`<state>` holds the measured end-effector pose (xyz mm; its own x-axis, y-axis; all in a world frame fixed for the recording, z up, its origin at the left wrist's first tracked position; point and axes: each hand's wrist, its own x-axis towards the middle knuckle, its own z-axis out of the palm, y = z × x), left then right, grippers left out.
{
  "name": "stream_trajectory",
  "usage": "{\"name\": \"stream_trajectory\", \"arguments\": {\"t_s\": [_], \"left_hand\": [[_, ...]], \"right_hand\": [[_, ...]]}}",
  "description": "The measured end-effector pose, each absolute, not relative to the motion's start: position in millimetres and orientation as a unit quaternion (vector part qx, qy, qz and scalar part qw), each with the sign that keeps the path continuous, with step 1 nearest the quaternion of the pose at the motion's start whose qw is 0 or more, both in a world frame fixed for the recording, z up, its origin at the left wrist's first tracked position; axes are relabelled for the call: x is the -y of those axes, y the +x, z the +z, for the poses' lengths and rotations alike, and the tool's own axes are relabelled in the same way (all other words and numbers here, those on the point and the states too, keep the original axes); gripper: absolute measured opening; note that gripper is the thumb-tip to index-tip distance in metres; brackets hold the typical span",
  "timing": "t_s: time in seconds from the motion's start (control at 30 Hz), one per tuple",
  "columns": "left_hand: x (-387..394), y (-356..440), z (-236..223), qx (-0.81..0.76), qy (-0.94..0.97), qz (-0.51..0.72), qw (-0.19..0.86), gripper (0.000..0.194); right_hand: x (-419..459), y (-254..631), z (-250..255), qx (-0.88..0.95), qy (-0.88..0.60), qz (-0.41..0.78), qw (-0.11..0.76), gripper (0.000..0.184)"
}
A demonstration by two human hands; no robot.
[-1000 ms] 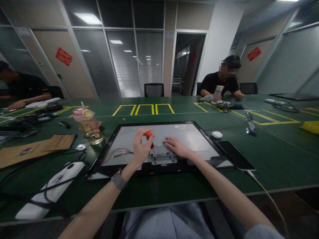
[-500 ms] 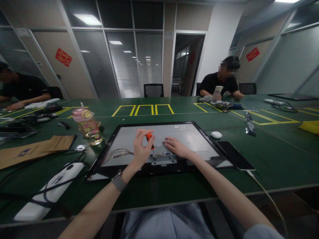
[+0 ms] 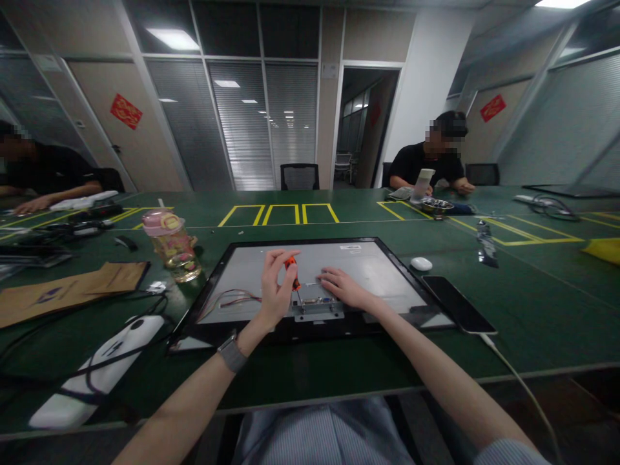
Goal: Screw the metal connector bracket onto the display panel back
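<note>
A flat display panel lies with its grey metal back up and a black frame around it. My left hand, closed, grips the orange and black handle of a screwdriver. The screwdriver's thin shaft points down to a metal bracket with ports, at the panel's near edge. My right hand rests on the panel just right of the bracket, fingers stretched out and holding nothing visible. Loose thin wires lie on the panel's left part.
Left of the panel are a pink-lidded bottle, a brown paper packet and a white power strip with black cables. A phone on a charging cable and a white case lie right. Two people sit across the table.
The screwdriver handle has turned and tilts slightly differently in my left hand, whose fingers have shifted a little. My right hand stays in place.
</note>
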<state>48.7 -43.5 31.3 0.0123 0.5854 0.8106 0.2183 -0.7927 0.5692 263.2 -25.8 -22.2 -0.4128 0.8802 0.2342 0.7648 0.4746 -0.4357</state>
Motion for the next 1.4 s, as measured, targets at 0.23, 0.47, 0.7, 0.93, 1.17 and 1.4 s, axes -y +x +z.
{"name": "stream_trajectory", "arguments": {"t_s": [0.23,0.47,0.7,0.93,1.17,1.4], "left_hand": [[44.1,50.0,29.4,-0.297,0.686,0.637,0.188,0.029],[43.7,48.4,32.2,-0.293,0.690,0.649,0.133,0.021],[47.0,49.8,29.7,-0.276,0.682,0.636,0.234,0.031],[44.7,50.4,34.3,-0.290,0.687,0.656,0.113,0.012],[46.7,51.6,32.0,-0.304,0.676,0.657,0.139,0.017],[45.9,51.1,28.5,-0.282,0.655,0.661,0.235,0.029]], "right_hand": [[23.8,264.7,-26.3,0.828,-0.497,0.132,0.223,0.047],[26.2,263.8,-22.6,0.828,-0.493,0.139,0.228,0.043],[25.4,264.0,-23.8,0.826,-0.496,0.141,0.226,0.044],[23.8,265.9,-26.1,0.830,-0.491,0.134,0.228,0.043],[21.9,266.4,-29.6,0.828,-0.493,0.136,0.231,0.043],[23.4,264.9,-26.5,0.824,-0.500,0.142,0.224,0.044]]}}
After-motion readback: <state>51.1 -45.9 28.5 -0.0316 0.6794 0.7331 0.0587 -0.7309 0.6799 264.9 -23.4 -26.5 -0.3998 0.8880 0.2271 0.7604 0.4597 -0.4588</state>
